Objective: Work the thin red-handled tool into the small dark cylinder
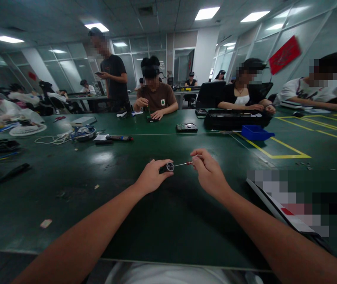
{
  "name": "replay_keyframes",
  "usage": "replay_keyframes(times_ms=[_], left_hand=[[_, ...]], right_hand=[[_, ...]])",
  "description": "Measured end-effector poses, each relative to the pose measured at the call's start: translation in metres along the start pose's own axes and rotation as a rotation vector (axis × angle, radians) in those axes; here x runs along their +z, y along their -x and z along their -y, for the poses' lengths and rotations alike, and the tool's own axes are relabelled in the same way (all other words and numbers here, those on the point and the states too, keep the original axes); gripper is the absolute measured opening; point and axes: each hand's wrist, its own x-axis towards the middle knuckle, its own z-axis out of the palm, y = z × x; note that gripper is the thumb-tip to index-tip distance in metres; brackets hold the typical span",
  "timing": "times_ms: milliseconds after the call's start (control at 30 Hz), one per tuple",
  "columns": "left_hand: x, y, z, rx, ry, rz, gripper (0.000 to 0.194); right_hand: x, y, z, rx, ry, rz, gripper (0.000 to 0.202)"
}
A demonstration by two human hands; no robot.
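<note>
My left hand [153, 176] is closed around a small black cylindrical part [166, 168] with a pale round rim at its end. That end faces right, and its inside is too small to make out. In my right hand [208, 169] is a screwdriver [189, 163] with a reddish handle, pinched between the fingers. Its thin metal shaft points left, and the tip reaches the rim of the black part; whether it touches a screw there I cannot tell. Both hands are above the green table [168, 221], near its middle.
A blue bin [256, 133] and a flat rectangular device [186, 127] lie farther back. To the left are a bundle of cables [82, 133] and a long black tool [14, 172]. A white-edged panel [281, 205] lies by my right forearm. Several people sit across the table.
</note>
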Motion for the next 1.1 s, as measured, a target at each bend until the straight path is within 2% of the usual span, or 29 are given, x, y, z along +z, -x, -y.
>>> replay_keyframes(times_ms=[167, 233, 367, 467, 633, 867, 1100], left_hand=[[-0.002, 0.0, 0.001, 0.01, -0.002, -0.029, 0.039], [-0.004, 0.0, -0.001, 0.031, -0.009, -0.005, 0.04], [-0.007, 0.001, -0.007, 0.069, -0.041, 0.086, 0.039], [-0.01, 0.001, -0.012, 0.06, -0.045, 0.067, 0.036], [-0.009, 0.0, -0.01, 0.04, -0.045, 0.042, 0.038], [-0.006, 0.0, -0.007, 0.035, -0.042, 0.0, 0.041], [-0.006, 0.0, -0.004, 0.043, -0.024, -0.032, 0.041]], right_hand=[[0.005, -0.001, -0.003, 0.039, -0.211, -0.026, 0.022], [0.007, -0.003, -0.004, 0.07, -0.306, -0.037, 0.026], [0.007, -0.011, -0.012, 0.268, -0.542, -0.085, 0.03], [0.006, -0.014, -0.018, 0.39, -0.683, -0.042, 0.031], [0.007, -0.013, -0.017, 0.246, -0.519, -0.137, 0.032], [0.008, -0.008, -0.009, 0.116, -0.371, -0.103, 0.029], [0.005, -0.005, -0.003, 0.071, -0.299, -0.058, 0.028]])
